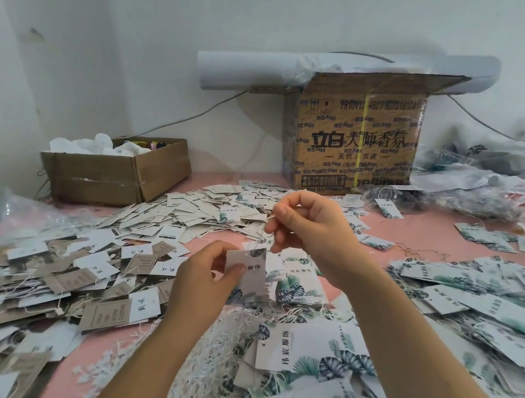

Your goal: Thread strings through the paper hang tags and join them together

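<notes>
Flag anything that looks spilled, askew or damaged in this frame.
Nothing looks damaged. The hang tags lie in loose, overlapping heaps across the pink table, which reads as working mess rather than a spill. One oddity: a white roll lies across the big cardboard box, overhanging both sides.

Over the pink table [425,232], the left hand [205,274] and right hand [310,228] are bare; both forearms are uncovered along their whole visible length.
</notes>
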Demonstrator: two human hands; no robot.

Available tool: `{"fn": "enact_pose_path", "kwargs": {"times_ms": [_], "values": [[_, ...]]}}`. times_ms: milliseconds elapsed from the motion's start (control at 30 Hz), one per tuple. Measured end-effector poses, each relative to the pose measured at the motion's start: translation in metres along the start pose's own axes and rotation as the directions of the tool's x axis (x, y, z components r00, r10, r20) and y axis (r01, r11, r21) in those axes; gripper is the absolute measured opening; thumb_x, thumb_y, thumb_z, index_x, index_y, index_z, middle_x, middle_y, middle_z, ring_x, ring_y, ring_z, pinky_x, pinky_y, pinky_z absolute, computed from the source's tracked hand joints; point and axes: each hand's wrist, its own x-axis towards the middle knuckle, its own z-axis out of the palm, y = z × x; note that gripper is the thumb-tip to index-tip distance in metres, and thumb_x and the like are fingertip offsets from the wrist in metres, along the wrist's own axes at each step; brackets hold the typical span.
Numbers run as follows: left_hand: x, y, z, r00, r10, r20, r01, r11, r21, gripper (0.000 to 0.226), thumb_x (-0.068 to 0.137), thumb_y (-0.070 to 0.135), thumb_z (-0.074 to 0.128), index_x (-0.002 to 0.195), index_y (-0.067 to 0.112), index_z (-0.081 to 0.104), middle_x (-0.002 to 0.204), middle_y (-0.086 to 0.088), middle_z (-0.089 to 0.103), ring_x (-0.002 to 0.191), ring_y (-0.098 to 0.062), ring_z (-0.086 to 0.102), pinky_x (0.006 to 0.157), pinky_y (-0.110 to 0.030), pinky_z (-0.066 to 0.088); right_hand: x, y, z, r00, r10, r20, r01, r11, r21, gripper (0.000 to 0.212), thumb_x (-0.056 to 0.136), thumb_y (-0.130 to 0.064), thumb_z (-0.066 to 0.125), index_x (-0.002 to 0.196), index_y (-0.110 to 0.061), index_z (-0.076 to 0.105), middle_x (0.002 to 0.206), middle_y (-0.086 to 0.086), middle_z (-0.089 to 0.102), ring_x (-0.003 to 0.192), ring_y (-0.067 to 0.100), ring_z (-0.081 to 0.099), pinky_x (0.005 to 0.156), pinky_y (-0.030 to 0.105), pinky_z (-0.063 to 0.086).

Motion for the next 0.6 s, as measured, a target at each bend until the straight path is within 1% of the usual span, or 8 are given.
{"fn": "enact_pose_path", "kwargs": {"times_ms": [100,167,233,333,433,500,567,600], "values": [[0.001,0.003,-0.003,1.0,-0.018,-0.013,0.015,0.979,-0.202,0.03,0.082,0.006,0.069,0.078,0.035,0.062,0.081,0.01,0.068,0.08,-0.01,0.063,0.064,-0.02,0.051,0.001,0.002,-0.001,0.991,-0.035,-0.125,0.029,0.998,-0.05,0.01,0.088,0.0,0.056,0.081,-0.007,0.058,0.063,0.005,0.067,0.052,0.012,0.058,0.052,0.024,0.053],[-0.001,0.009,-0.005,1.0,-0.023,-0.011,0.018,0.941,-0.338,0.029,0.079,0.006,0.07,0.076,0.035,0.066,0.08,0.008,0.071,0.078,-0.006,0.065,0.061,-0.018,0.052,0.002,0.005,-0.002,0.978,-0.032,-0.206,0.015,0.996,-0.086,0.013,0.088,0.001,0.057,0.081,-0.009,0.06,0.061,0.002,0.068,0.052,0.011,0.059,0.052,0.022,0.052],[-0.002,0.013,-0.005,0.999,-0.032,-0.011,0.024,0.897,-0.441,0.024,0.078,0.008,0.07,0.08,0.031,0.067,0.08,0.01,0.072,0.075,-0.002,0.066,0.06,-0.014,0.051,0.002,0.007,-0.005,0.976,0.016,-0.215,-0.044,0.991,-0.125,0.016,0.087,0.002,0.057,0.08,-0.011,0.063,0.062,0.0,0.069,0.054,0.009,0.061,0.055,0.021,0.051],[-0.002,0.016,-0.005,0.998,-0.058,-0.035,0.032,0.855,-0.517,0.018,0.078,0.008,0.07,0.087,0.024,0.066,0.08,0.007,0.073,0.073,-0.005,0.067,0.057,-0.014,0.051,0.003,0.009,-0.004,0.985,0.138,-0.101,-0.156,0.965,-0.209,0.021,0.088,0.003,0.055,0.078,-0.013,0.066,0.066,-0.003,0.069,0.061,0.009,0.064,0.064,0.024,0.053],[-0.001,0.018,-0.006,0.993,-0.087,-0.076,0.034,0.849,-0.527,0.017,0.079,0.008,0.07,0.085,0.024,0.066,0.079,0.004,0.072,0.072,-0.01,0.067,0.056,-0.019,0.052,0.002,0.011,0.002,0.978,0.206,0.017,-0.202,0.969,-0.141,0.024,0.09,0.001,0.052,0.076,-0.014,0.067,0.066,-0.005,0.069,0.06,0.008,0.062,0.058,0.019,0.053],[0.0,0.018,-0.007,0.988,-0.112,-0.108,0.037,0.84,-0.541,0.015,0.078,0.011,0.071,0.084,0.024,0.066,0.077,0.003,0.072,0.066,-0.012,0.066,0.053,-0.02,0.051,0.001,0.009,0.003,0.97,0.222,0.099,-0.215,0.974,-0.071,0.019,0.091,-0.012,0.054,0.078,-0.013,0.068,0.067,-0.004,0.069,0.061,0.007,0.063,0.055,0.017,0.051],[0.0,0.018,-0.008,0.983,-0.125,-0.133,0.033,0.838,-0.544,0.012,0.077,0.015,0.072,0.083,0.025,0.067,0.073,0.003,0.071,0.06,-0.012,0.064,0.051,-0.02,0.05,0.0,0.006,0.003,0.955,0.223,0.195,-0.22,0.975,-0.037,0.018,0.086,-0.026,0.057,0.082,-0.012,0.069,0.073,0.001,0.069,0.065,0.011,0.064,0.056,0.019,0.052],[0.001,0.018,-0.009,0.983,-0.12,-0.139,0.026,0.841,-0.541,0.011,0.077,0.018,0.072,0.083,0.025,0.067,0.073,0.004,0.07,0.059,-0.012,0.064,0.051,-0.02,0.05,-0.001,0.005,0.003,0.95,0.225,0.215,-0.221,0.974,-0.041,0.017,0.083,-0.025,0.06,0.085,-0.01,0.069,0.076,0.003,0.07,0.066,0.013,0.065,0.056,0.02,0.052]]}}
